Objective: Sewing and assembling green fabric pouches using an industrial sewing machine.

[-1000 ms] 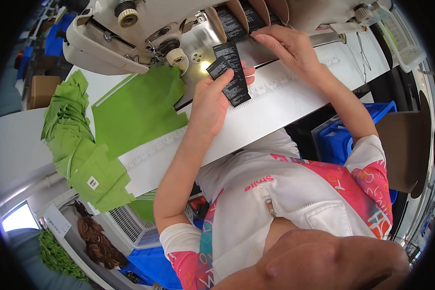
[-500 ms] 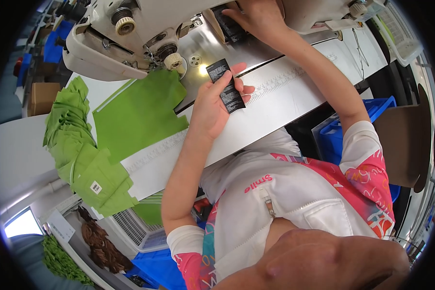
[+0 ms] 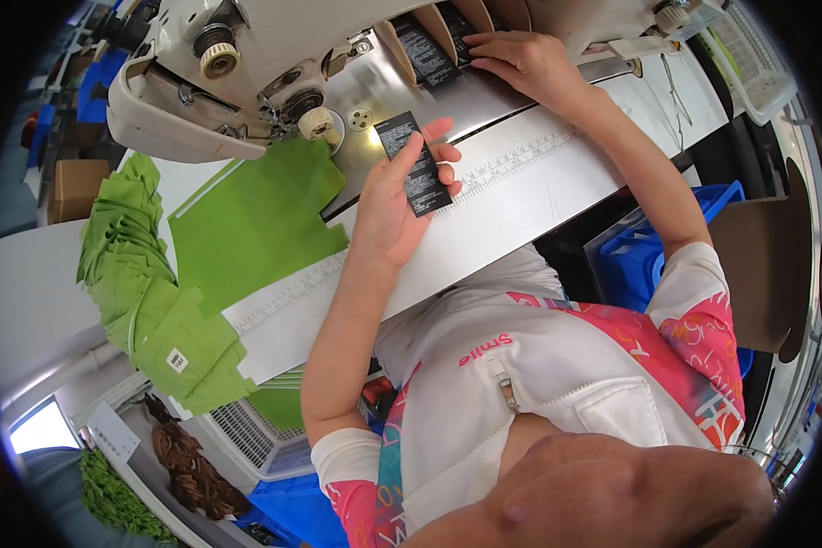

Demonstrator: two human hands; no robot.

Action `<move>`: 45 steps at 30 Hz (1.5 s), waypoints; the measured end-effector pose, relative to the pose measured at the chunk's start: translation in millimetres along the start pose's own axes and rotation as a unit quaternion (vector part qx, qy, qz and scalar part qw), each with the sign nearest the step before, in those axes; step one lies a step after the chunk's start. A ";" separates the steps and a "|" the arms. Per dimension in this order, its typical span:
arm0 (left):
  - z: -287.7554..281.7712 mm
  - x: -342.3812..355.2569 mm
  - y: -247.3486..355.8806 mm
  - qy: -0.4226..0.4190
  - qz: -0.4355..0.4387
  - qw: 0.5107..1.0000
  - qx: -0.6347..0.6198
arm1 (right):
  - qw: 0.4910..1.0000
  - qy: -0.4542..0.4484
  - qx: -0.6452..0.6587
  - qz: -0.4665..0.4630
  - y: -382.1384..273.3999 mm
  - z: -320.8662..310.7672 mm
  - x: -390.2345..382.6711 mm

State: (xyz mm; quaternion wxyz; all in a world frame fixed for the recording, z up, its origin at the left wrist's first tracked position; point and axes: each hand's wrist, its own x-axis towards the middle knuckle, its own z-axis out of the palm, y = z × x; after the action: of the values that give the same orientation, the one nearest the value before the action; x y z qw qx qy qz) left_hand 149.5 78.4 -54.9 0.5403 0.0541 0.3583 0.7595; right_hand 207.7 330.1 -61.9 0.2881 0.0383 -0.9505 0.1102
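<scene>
My left hand holds a black care label with pale print, pinned under the thumb with the other fingers behind it, above the sewing machine's metal bed. My right hand is at the cardboard holder under the machine arm. Its thumb and forefinger close on the lower end of a black label in the second compartment; their exact contact is hard to see. More black labels lie in the compartment to the left. A flat green fabric piece lies beside the needle area, left of my left hand.
The sewing machine head stands at the upper left. A bunched stack of green fabric pieces hangs over the table's left edge. Printed rulers run along the white tabletop. Blue crates and a cardboard box stand at the right.
My right hand has drawn back toward me and right, uncovering more of the label holder. My left hand still holds its label, slightly further left in the picture.
</scene>
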 end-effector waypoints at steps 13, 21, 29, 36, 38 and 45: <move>16.3 -13.2 -18.7 0.048 0.065 0.997 0.004 | 0.989 0.084 0.125 0.000 -143.6 -7.6 -45.0; -2.4 -48.2 12.7 -0.018 -0.043 0.974 0.220 | 0.887 -0.163 0.400 0.161 -124.0 -30.8 7.2; -28.6 -80.9 34.2 0.123 0.198 0.767 0.597 | 0.916 -0.133 0.359 0.123 -126.7 -14.2 -19.6; -30.8 -77.3 20.3 0.157 0.205 0.736 0.626 | 0.951 -0.118 0.275 0.077 -127.1 -2.3 -31.5; -30.1 -76.1 19.1 0.150 0.210 0.739 0.622 | 0.952 -0.110 0.277 0.074 -127.8 -3.1 -31.5; -33.2 -77.3 22.3 0.148 0.207 0.713 0.653 | 0.948 -0.101 0.291 0.078 -124.7 -4.4 -34.5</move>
State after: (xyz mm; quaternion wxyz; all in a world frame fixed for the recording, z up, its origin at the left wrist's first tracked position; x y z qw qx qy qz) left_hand 148.1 -7.7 -42.4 0.1398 0.3533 0.8204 0.4273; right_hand 255.7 210.1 -54.1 0.1575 0.0570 -0.9012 0.3997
